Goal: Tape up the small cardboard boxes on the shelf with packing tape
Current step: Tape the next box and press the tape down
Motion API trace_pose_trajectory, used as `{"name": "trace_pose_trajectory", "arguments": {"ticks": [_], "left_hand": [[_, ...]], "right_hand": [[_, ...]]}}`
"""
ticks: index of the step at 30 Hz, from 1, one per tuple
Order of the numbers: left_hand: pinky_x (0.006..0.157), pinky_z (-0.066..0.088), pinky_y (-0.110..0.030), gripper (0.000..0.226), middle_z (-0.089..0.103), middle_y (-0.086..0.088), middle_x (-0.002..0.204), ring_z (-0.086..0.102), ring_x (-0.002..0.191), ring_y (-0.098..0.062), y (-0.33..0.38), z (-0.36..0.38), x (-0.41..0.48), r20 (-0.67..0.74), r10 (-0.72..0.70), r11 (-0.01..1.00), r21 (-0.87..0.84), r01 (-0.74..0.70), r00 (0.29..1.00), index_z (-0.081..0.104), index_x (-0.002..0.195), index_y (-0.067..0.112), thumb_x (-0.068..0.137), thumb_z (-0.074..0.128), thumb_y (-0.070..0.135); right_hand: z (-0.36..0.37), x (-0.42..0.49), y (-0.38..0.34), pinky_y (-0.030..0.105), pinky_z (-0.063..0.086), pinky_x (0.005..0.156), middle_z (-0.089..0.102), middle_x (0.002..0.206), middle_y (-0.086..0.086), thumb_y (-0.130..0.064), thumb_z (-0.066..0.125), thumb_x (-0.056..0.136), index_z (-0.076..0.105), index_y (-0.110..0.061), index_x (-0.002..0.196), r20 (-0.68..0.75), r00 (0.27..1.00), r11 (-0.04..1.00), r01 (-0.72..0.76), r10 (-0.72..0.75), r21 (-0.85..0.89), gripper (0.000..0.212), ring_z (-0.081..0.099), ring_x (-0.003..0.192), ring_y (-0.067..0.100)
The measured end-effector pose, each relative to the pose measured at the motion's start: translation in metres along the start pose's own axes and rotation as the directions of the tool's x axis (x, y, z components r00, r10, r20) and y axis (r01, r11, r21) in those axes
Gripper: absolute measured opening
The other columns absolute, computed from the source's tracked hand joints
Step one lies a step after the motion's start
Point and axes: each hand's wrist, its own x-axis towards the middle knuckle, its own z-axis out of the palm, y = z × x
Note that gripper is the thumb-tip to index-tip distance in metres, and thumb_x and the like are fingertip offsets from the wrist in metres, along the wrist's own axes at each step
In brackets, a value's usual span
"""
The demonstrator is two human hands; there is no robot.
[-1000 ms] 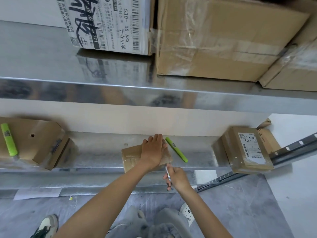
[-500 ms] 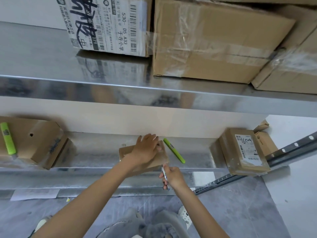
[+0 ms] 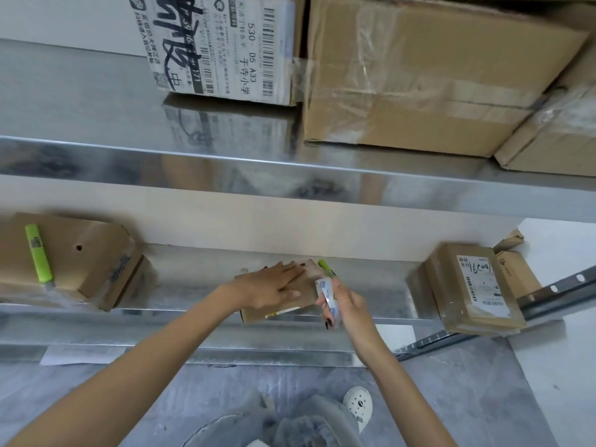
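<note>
Lying on a brown box [image 3: 80,262] at the left is a green pen [image 3: 38,253]. Next, the left hand [image 3: 271,287] presses flat, fingers straight, on the small box [image 3: 290,309] on the low shelf [image 3: 193,279]. Just beside it, the right hand [image 3: 350,304] grips a blurry white thing [image 3: 328,293]

Small box [image 3: 283,309] left of marker [image 3: 326,268]

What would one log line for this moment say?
left hand flat on small box | right hand grips blurred white item beside box | green marker behind box
</note>
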Motion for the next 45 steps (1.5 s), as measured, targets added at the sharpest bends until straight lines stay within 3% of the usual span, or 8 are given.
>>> {"name": "trace_pose_trajectory", "arguments": {"ticks": [8, 20, 23, 29, 33, 38, 41, 45], "left_hand": [[0.104, 0.034, -0.032, 0.057, 0.04, 0.002, 0.149, 0.043, 0.128, -0.019, -0.011, -0.016, 0.001, -0.022, 0.051, 0.982, -0.182, -0.055, 0.998, 0.022, 0.152, 0.025, 0.101, 0.037, 0.046], [0.1, 0.04, -0.026, 0.056, 0.053, 0.009, 0.137, 0.051, 0.118, -0.011, -0.028, -0.014, 0.013, -0.047, 0.061, 0.953, -0.295, -0.072, 0.997, 0.034, 0.149, 0.031, 0.098, 0.042, 0.053], [0.104, 0.04, -0.03, 0.047, 0.054, 0.01, 0.137, 0.051, 0.121, -0.012, -0.027, -0.021, 0.015, -0.107, 0.05, 0.956, -0.284, -0.078, 0.993, 0.046, 0.142, 0.028, 0.101, 0.038, 0.049], [0.089, 0.045, -0.034, 0.045, 0.065, 0.004, 0.112, 0.06, 0.099, -0.018, -0.025, -0.027, 0.02, -0.033, -0.019, 0.968, -0.249, 0.01, 0.999, 0.062, 0.117, 0.027, 0.1, 0.031, 0.055], [0.093, 0.042, -0.041, 0.037, 0.059, -0.001, 0.123, 0.056, 0.108, -0.023, 0.004, -0.022, 0.033, -0.18, -0.074, 0.997, -0.051, 0.066, 0.981, 0.05, 0.128, 0.021, 0.102, 0.034, 0.042], [0.079, 0.042, -0.036, 0.056, 0.064, -0.002, 0.095, 0.058, 0.088, -0.025, 0.027, 0.007, 0.045, -0.394, -0.141, 0.989, -0.02, 0.145, 0.908, 0.053, 0.104, 0.017, 0.083, 0.052, 0.069], [0.078, 0.043, -0.036, 0.049, 0.066, -0.001, 0.093, 0.061, 0.086, -0.026, 0.024, 0.009, 0.045, -0.466, -0.125, 0.991, -0.009, 0.136, 0.876, 0.054, 0.104, 0.019, 0.088, 0.047, 0.065], [0.064, 0.038, -0.033, 0.035, 0.067, 0.0, 0.09, 0.063, 0.081, -0.027, 0.029, 0.017, 0.051, -0.638, -0.105, 0.985, 0.041, 0.17, 0.763, 0.055, 0.097, 0.019, 0.102, 0.033, 0.046]], "right_hand": [[0.015, 0.002, 0.011, 0.021, 0.035, 0.04, 0.037, 0.033, -0.004, -0.02, 0.038, 0.1, 0.054, -0.007, 0.054, -0.134, 0.988, 0.994, -0.09, 0.08, -0.067, 0.051, 0.033, 0.032, 0.013], [0.022, 0.035, 0.034, 0.021, 0.031, 0.039, 0.042, 0.028, -0.006, -0.017, 0.038, 0.098, 0.051, -0.006, 0.061, -0.113, 0.962, 0.931, -0.268, 0.247, -0.246, 0.041, 0.036, 0.026, 0.014], [0.023, 0.036, 0.028, 0.019, 0.031, 0.038, 0.04, 0.031, -0.005, -0.018, 0.038, 0.099, 0.051, -0.006, 0.059, -0.098, 0.96, 0.934, -0.278, 0.263, -0.222, 0.043, 0.033, 0.027, 0.014], [0.017, 0.031, 0.017, 0.018, 0.032, 0.036, 0.039, 0.033, -0.002, -0.019, 0.038, 0.099, 0.053, -0.003, 0.061, -0.075, 0.957, 0.945, -0.287, 0.279, -0.156, 0.045, 0.032, 0.027, 0.013], [0.02, 0.034, 0.014, 0.02, 0.034, 0.038, 0.039, 0.034, -0.003, -0.019, 0.038, 0.099, 0.055, -0.003, 0.062, -0.097, 0.959, 0.934, -0.282, 0.267, -0.217, 0.045, 0.034, 0.03, 0.013], [0.024, 0.034, 0.016, 0.021, 0.036, 0.041, 0.043, 0.04, 0.0, -0.021, 0.038, 0.099, 0.054, -0.007, 0.058, -0.131, 0.963, 0.922, -0.264, 0.236, -0.283, 0.046, 0.038, 0.032, 0.014], [0.024, 0.035, 0.014, 0.022, 0.038, 0.041, 0.044, 0.045, 0.003, -0.021, 0.036, 0.1, 0.054, -0.006, 0.06, -0.125, 0.962, 0.913, -0.269, 0.242, -0.306, 0.046, 0.04, 0.036, 0.016], [0.021, 0.036, 0.01, 0.018, 0.033, 0.036, 0.039, 0.038, 0.002, -0.016, 0.036, 0.099, 0.053, -0.002, 0.059, -0.067, 0.953, 0.918, -0.303, 0.295, -0.257, 0.045, 0.033, 0.031, 0.014]]}}
